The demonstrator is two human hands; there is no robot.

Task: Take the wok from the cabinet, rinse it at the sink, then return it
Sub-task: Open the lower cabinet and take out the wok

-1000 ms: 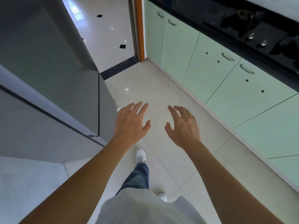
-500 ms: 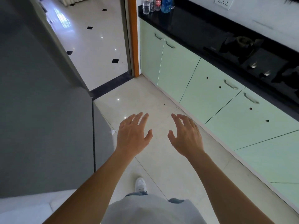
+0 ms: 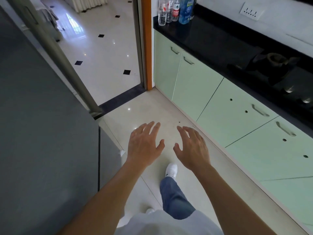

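My left hand (image 3: 144, 145) and my right hand (image 3: 193, 148) are held out in front of me over the tiled floor, palms down, fingers spread, holding nothing. A row of pale green cabinets (image 3: 225, 107) with metal handles runs along the right, all doors shut. No wok and no sink are in view.
A black countertop (image 3: 211, 38) tops the cabinets, with a gas hob (image 3: 277, 73) on it and several bottles (image 3: 176, 11) at its far end. A tall grey fridge (image 3: 42, 133) stands close on the left. A doorway with an orange frame (image 3: 147, 48) opens ahead.
The view has tilted up and moved forward along the floor. The counter's far end, the bottles and the doorway have come into sight. Both hands stay open and spread.
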